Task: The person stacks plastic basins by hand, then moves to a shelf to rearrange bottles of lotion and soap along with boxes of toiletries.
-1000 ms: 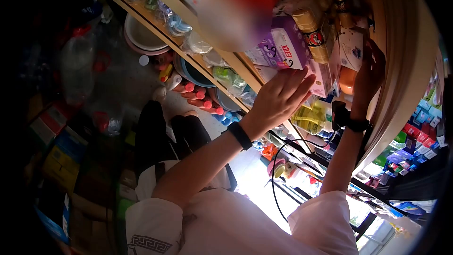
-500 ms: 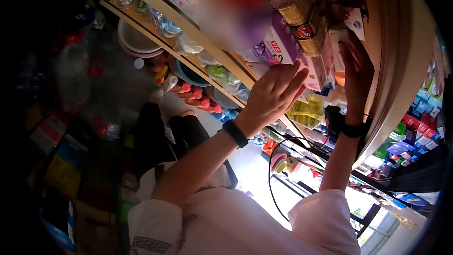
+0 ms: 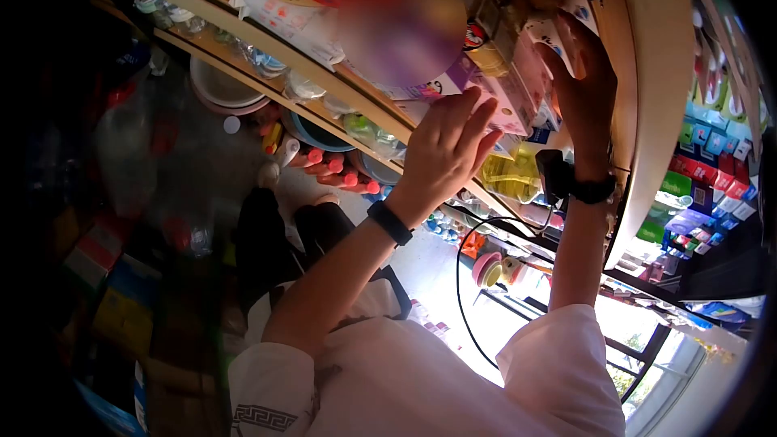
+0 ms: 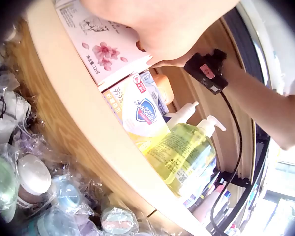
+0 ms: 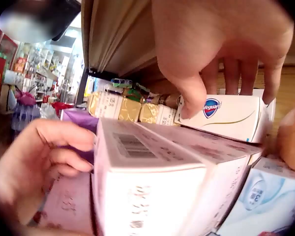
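My right hand (image 3: 587,89) reaches onto the shelf and grips a white Safeguard soap box (image 5: 231,115), thumb on the front, fingers behind. In the right wrist view the box lies just behind a row of pink cartons (image 5: 150,145). My left hand (image 3: 445,150) is at those cartons, fingertips right at the side of one with its fingers loosely bent. A pink flower-printed carton (image 4: 101,44) shows below that hand in the left wrist view. Beside it stand a yellow-and-white Safeguard box (image 4: 145,113) and a yellow-green pump bottle (image 4: 182,152).
Gold-wrapped packs (image 5: 113,105) and a purple box (image 5: 78,118) border the cartons. A blue-and-white box (image 5: 263,199) stands at right. The shelf's curved front edge (image 4: 88,108) runs above wrapped cups (image 4: 34,174). A black cable (image 3: 459,275) hangs from the right wrist camera.
My right hand has gripped the soap box and brought it away from another white box towards the pink cartons. The left hand stays by the cartons while the head view has shifted.
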`<state>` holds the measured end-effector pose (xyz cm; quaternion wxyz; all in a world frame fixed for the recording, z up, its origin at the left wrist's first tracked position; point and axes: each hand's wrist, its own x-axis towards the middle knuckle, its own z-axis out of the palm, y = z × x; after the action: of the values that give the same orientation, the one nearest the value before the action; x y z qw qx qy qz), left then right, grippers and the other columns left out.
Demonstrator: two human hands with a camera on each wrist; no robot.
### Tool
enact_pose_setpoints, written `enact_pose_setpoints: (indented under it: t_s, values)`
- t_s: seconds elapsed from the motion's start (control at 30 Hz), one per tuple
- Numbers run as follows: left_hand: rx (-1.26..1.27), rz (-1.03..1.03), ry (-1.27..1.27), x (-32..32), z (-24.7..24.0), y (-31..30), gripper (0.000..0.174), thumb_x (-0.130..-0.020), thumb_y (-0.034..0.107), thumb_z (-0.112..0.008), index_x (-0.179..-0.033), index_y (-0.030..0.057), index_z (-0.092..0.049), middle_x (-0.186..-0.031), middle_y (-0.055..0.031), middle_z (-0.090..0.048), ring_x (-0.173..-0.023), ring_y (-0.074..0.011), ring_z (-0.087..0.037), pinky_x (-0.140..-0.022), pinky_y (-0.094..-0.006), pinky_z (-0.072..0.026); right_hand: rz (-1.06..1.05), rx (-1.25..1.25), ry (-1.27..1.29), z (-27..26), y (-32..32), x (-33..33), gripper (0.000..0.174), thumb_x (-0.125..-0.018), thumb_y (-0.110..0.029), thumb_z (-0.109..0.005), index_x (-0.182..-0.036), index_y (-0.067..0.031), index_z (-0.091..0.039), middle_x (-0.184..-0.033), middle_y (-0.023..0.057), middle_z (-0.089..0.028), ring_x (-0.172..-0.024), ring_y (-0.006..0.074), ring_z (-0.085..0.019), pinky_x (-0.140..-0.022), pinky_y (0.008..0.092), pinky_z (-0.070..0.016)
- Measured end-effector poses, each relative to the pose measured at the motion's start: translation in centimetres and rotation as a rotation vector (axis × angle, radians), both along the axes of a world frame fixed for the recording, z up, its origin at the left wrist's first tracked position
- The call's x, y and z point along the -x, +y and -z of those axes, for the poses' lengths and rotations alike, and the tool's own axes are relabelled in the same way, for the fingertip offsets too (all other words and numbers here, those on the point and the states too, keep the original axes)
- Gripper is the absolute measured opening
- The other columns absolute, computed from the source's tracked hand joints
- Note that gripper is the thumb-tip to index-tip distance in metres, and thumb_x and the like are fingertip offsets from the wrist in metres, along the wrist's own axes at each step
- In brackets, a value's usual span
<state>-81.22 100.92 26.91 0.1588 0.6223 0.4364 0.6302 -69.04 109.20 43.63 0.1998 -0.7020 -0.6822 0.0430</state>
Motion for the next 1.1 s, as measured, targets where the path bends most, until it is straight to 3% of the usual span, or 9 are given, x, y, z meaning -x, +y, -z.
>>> enact_pose_setpoints:
  t_s: [0.07,0.23,0.27,0.33,0.37,0.43,0.5,0.83,1.1]
  values:
    - [0.008,-0.004,0.023,0.1,-0.1,0.1,0.07,-0.084,0.03,-0.084,-0.138,0.0063,-0.047,-0.126,-0.0181,-0.055,-0.11,-0.0342,-0.059,-0.095,-0.0445,-0.0533,-0.117,-0.047,-0.141,0.0,0.6,-1.9,0.048,-0.092,-0.017,-0.079,-0.138,-0.0128,-0.065,-0.142,0.0098,-0.062,-0.133,0.0217,-0.057,-0.113,0.041,-0.0436]
    - [0.0,-0.026,0.041,-0.3,0.1,0.2,0.07,-0.085,0.035,-0.084,-0.137,0.0073,-0.048,-0.126,-0.0172,-0.054,-0.117,-0.0324,-0.057,-0.102,-0.0446,-0.0515,-0.228,0.032,0.259,-1.6,-1.1,-0.7,0.048,-0.09,-0.01,-0.079,-0.136,-0.0117,-0.066,-0.137,0.0105,-0.064,-0.132,0.0235,-0.057,-0.115,0.0429,-0.0442]
    - [-0.004,-0.029,0.039,-0.4,0.3,0.2,0.07,-0.085,0.037,-0.083,-0.138,0.0075,-0.047,-0.126,-0.017,-0.054,-0.117,-0.0324,-0.057,-0.103,-0.0446,-0.0512,-0.247,-0.126,0.07,0.8,-0.1,-1.8,0.045,-0.092,-0.013,-0.077,-0.135,-0.0122,-0.066,-0.134,0.0093,-0.065,-0.13,0.0225,-0.059,-0.113,0.0418,-0.0452]
    - [-0.012,-0.047,0.047,-1.0,0.9,0.4,0.059,-0.095,0.043,-0.07,-0.139,0.0088,-0.05,-0.135,-0.0159,-0.053,-0.121,-0.0303,-0.056,-0.105,-0.0429,-0.0513,-0.156,-0.145,0.089,1.1,-0.2,-1.5,0.04,-0.092,-0.016,-0.077,-0.131,-0.011,-0.067,-0.13,0.0097,-0.066,-0.126,0.0221,-0.061,-0.109,0.0403,-0.0475]
    - [-0.035,-0.047,0.033,-0.9,1.1,0.6,0.062,-0.096,0.044,-0.069,-0.143,0.0085,-0.047,-0.135,-0.0172,-0.052,-0.124,-0.0307,-0.055,-0.107,-0.0448,-0.0502,-0.082,-0.167,0.115,0.7,-0.6,-0.7,0.037,-0.093,-0.019,-0.077,-0.127,-0.0099,-0.068,-0.126,0.0101,-0.068,-0.121,0.0216,-0.064,-0.106,0.0388,-0.0499]
    - [-0.067,-0.065,0.067,-0.6,1.3,0.8,0.077,-0.086,0.043,-0.082,-0.144,0.0087,-0.044,-0.137,-0.0148,-0.048,-0.129,-0.0294,-0.047,-0.113,-0.044,-0.0438,-0.049,-0.184,0.127,0.1,-0.8,0.0,0.037,-0.092,-0.019,-0.077,-0.127,-0.0099,-0.068,-0.126,0.0101,-0.068,-0.121,0.0216,-0.064,-0.105,0.0387,-0.0499]
    - [-0.105,-0.038,0.065,-0.3,0.8,0.7,0.078,-0.085,0.037,-0.084,-0.146,0.0082,-0.044,-0.139,-0.0152,-0.046,-0.131,-0.0315,-0.046,-0.111,-0.0443,-0.043,-0.044,-0.193,0.141,-0.3,-1.0,0.0,0.036,-0.092,-0.019,-0.077,-0.127,-0.0098,-0.069,-0.125,0.0101,-0.069,-0.121,0.0216,-0.064,-0.105,0.0387,-0.05]
    - [-0.116,-0.05,0.051,-0.1,0.6,0.6,0.075,-0.083,0.029,-0.088,-0.142,0.0041,-0.048,-0.139,-0.0173,-0.046,-0.128,-0.0366,-0.047,-0.107,-0.0479,-0.043,-0.021,-0.222,0.186,-0.5,-0.7,0.1,0.036,-0.092,-0.02,-0.077,-0.125,-0.0095,-0.069,-0.124,0.0101,-0.069,-0.12,0.0216,-0.065,-0.104,0.0384,-0.0502]
    - [-0.125,-0.064,0.06,-0.2,0.5,0.6,0.072,-0.083,0.028,-0.085,-0.142,0.0058,-0.049,-0.139,-0.0152,-0.048,-0.129,-0.0326,-0.047,-0.106,-0.0435,-0.0441,-0.01,-0.217,0.206,0.0,-0.4,0.0,0.035,-0.092,-0.02,-0.077,-0.124,-0.0093,-0.069,-0.123,0.0101,-0.069,-0.119,0.0217,-0.065,-0.104,0.0382,-0.0504]
